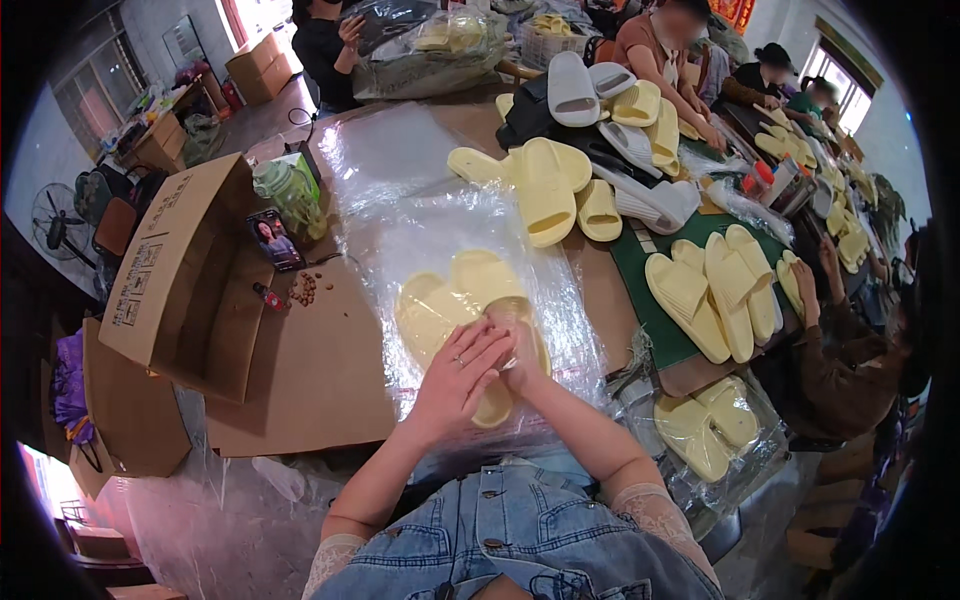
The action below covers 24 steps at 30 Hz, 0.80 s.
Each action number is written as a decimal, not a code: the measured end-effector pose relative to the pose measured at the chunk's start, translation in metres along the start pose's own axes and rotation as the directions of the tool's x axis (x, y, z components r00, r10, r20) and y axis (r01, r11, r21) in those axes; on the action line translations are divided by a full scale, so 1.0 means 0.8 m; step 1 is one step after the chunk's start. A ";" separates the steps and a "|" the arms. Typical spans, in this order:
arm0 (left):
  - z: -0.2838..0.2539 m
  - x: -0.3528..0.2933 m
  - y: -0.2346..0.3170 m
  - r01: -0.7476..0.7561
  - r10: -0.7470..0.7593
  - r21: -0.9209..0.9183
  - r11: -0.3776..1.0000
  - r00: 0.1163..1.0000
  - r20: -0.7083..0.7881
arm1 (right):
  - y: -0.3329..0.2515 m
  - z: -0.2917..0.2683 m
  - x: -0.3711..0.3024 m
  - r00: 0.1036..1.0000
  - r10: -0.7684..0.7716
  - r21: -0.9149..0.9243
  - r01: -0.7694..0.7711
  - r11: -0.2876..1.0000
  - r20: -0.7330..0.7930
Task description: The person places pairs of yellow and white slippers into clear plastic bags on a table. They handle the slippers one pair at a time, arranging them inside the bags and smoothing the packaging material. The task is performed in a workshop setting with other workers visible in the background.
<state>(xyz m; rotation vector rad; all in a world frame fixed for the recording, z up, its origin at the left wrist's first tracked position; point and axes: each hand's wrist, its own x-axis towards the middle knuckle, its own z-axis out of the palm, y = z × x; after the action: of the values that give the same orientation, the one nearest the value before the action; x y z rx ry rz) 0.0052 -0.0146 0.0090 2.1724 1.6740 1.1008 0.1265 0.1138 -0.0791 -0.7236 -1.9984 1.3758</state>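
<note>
A pair of pale yellow slippers lies in front of me among clear plastic bags [460,215]. The left slipper [425,315] has film over it. My left hand [465,365], a ring on one finger, has its fingers stretched out and reaches over to my right hand. My right hand [520,350] is at the right slipper [485,275], close to its strap opening. The left hand and shiny film hide most of its fingers, so its grip does not show.
An open cardboard box [200,290], a green bottle [285,190] and a phone [274,240] are at the left. Loose slippers [548,190] pile up at the back right. More slippers [715,290] rest on a green mat. A bagged pair [700,430] sits near right. Other people work around the table.
</note>
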 end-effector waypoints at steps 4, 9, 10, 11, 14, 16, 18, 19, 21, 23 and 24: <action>0.000 -0.003 0.002 -0.010 0.023 -0.150 0.989 0.996 0.081 | -0.037 0.008 0.016 0.990 0.116 -0.064 -0.121 0.991 -0.075; -0.011 -0.004 0.021 0.066 0.005 -0.451 0.890 0.988 0.153 | -0.051 0.022 0.022 0.990 -0.005 -0.329 -0.041 0.944 -0.138; -0.012 -0.004 0.024 0.070 0.014 -0.486 0.871 0.986 0.166 | -0.045 0.026 0.029 0.983 -0.011 -0.327 -0.051 0.944 -0.185; -0.013 -0.005 0.026 0.074 0.023 -0.520 0.851 0.984 0.178 | -0.040 0.030 0.038 0.973 -0.016 -0.324 -0.061 0.944 -0.231; -0.019 -0.007 0.029 0.027 0.063 -0.434 0.900 0.979 0.192 | -0.056 0.036 0.056 0.947 0.014 -0.262 -0.102 0.960 -0.321; -0.023 -0.006 0.028 -0.035 0.087 -0.287 0.957 0.981 0.172 | -0.069 0.036 0.080 0.928 0.048 -0.270 -0.157 0.950 -0.368; -0.030 -0.003 0.025 -0.088 0.108 -0.134 0.987 0.983 0.150 | -0.082 0.027 0.096 0.928 0.144 -0.220 -0.229 0.948 -0.344; -0.034 -0.003 0.023 -0.096 0.101 -0.045 0.994 0.986 0.135 | -0.065 0.033 0.108 0.935 0.066 -0.255 -0.162 0.953 -0.348; -0.040 -0.007 0.016 -0.073 0.067 0.057 0.996 0.991 0.114 | -0.041 0.044 0.125 0.935 -0.101 -0.389 -0.043 0.920 -0.341; -0.039 -0.012 0.002 -0.020 0.011 0.082 0.996 0.995 0.103 | -0.028 0.049 0.136 0.944 -0.003 -0.388 -0.133 0.912 -0.331; -0.037 -0.017 -0.005 0.024 -0.032 0.068 0.997 0.993 0.116 | -0.028 0.051 0.140 0.946 0.047 -0.391 -0.178 0.903 -0.322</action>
<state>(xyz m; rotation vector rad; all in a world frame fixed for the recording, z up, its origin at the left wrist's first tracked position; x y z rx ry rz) -0.0180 -0.0338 0.0215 2.1997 1.7072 0.9041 0.0193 0.1623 -0.0508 -1.1846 -2.0348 0.8293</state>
